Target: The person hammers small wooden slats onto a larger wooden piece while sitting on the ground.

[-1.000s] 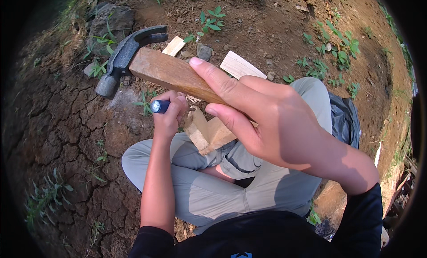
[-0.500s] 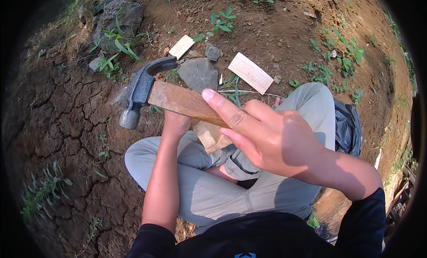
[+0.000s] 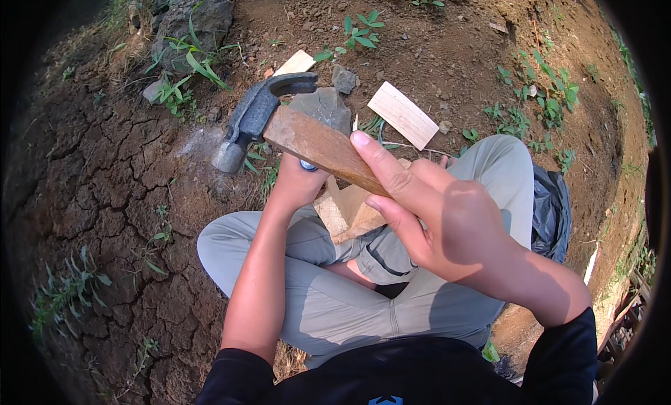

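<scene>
My right hand grips a claw hammer by its wooden handle, thumb and forefinger stretched along it. The dark steel head points left, raised over the work in my lap. Under the handle, my left hand is closed round a thing of which only a small blue, round end shows; its fingers are mostly hidden by the hammer. Right beside that hand, a pale wooden block with an angled notch lies between my crossed legs, partly covered by the handle and my right hand.
Beyond my legs lie a flat grey stone, a pale wood piece and another wood piece. A large rock stands at far left. A dark plastic bag sits by my right knee. Cracked soil and small plants surround me.
The hammer and my right hand have shifted slightly right, the head also a little up. My left hand has shifted right and up, and the blue round end now shows.
</scene>
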Motion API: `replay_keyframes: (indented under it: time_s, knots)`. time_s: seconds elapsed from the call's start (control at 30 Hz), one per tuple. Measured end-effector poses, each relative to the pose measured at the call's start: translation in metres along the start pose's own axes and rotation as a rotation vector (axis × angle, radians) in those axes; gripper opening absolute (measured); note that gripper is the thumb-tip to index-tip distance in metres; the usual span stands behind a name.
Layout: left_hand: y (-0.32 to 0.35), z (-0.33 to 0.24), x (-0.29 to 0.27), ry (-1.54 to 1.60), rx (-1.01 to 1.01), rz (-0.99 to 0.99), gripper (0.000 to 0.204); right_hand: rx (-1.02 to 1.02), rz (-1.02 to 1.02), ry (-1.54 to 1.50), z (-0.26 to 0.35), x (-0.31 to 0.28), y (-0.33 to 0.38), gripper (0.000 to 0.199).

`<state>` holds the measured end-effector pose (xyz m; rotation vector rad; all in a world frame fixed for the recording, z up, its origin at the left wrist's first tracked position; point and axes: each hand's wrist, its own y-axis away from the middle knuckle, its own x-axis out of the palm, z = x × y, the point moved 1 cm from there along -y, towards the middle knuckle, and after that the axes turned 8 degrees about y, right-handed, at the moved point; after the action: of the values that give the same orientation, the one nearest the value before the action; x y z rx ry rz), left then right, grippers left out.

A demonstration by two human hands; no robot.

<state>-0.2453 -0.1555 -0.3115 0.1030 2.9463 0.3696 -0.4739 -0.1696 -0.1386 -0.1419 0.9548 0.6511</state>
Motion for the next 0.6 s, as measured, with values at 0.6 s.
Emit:
replay_keyframes:
  time_s: [0.6]
  knots:
    - [-0.026,-0.032,-0.017,0.616,0.106,-0.202,0.037,0.181,-0.160,-0.142,-0.038,0.011,0.016,0.055]
